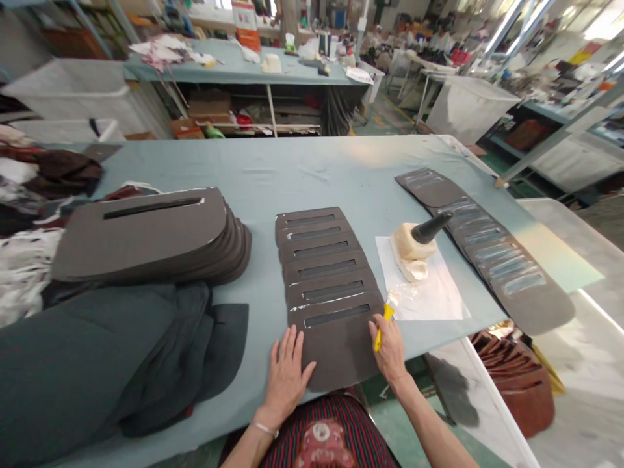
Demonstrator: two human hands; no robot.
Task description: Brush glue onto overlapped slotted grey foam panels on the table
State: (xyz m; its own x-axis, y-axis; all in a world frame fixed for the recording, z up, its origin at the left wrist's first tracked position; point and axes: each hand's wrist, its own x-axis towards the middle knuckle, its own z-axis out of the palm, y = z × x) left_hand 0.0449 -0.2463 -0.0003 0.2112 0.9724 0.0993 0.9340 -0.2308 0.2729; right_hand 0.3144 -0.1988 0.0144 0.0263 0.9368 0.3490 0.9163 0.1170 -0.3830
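Head view: left hand (286, 382) spread flat on the slotted dark panels (331, 286), right hand (390, 348) pinching a yellow tool (383, 328), just beside white paper (436, 292).

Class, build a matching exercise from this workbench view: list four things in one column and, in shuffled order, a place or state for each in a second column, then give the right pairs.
Things
1. Person's left hand
2. Person's right hand
3. Cream bottle with a black conical nozzle
4. Pile of rounded dark grey slotted panels

Places or states
A. Lying on a white paper sheet
B. Fanned out at the left of the pale blue table
C. Holding a yellow-handled tool
D. Resting at the edge of the nearest dark grey slotted panel

Pairs: 1-D, 2-C, 3-A, 4-B
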